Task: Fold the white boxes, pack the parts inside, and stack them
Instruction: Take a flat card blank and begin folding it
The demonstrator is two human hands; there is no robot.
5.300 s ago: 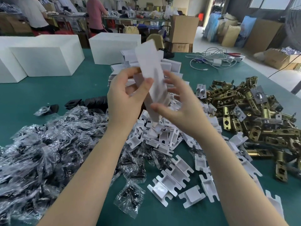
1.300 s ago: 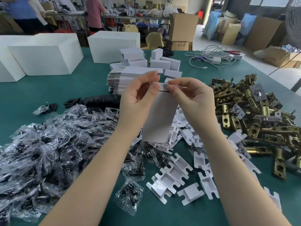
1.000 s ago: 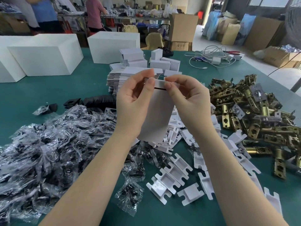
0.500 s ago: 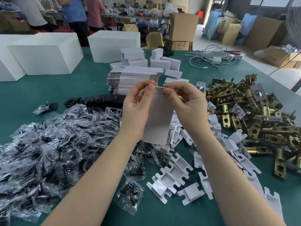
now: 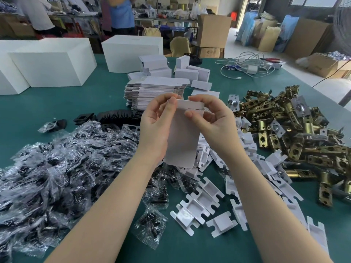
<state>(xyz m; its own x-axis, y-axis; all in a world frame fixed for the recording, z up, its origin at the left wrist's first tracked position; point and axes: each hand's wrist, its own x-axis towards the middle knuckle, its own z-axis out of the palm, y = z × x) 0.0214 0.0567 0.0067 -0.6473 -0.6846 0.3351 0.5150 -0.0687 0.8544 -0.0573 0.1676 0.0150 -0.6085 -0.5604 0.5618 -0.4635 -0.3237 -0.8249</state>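
Holding a small white box upright above the middle of the green table, both hands raised in front of the camera; left hand wrapped along the box's left edge, thumb pressed on the front face near the top, fingers curled behind; right hand pinching the top right corner, index finger over the folded top flap, thumb on the front face just below it; top flap bent over toward the viewer, lower end of the box hanging free above the pile of white plastic inserts.

Lying far of the hands: a stack of flat box blanks, with several folded small boxes behind and to its right; farther still, large white cartons along the far left of the table.

Spread across the near left: a heap of clear screw bags, with black plates at its far edge; heaped at right: brass latch bolts, touching the white inserts along their left margin.

Coiled at the far right of the table: white cables; standing beyond the table: cardboard boxes and people at other benches, one in a blue shirt.
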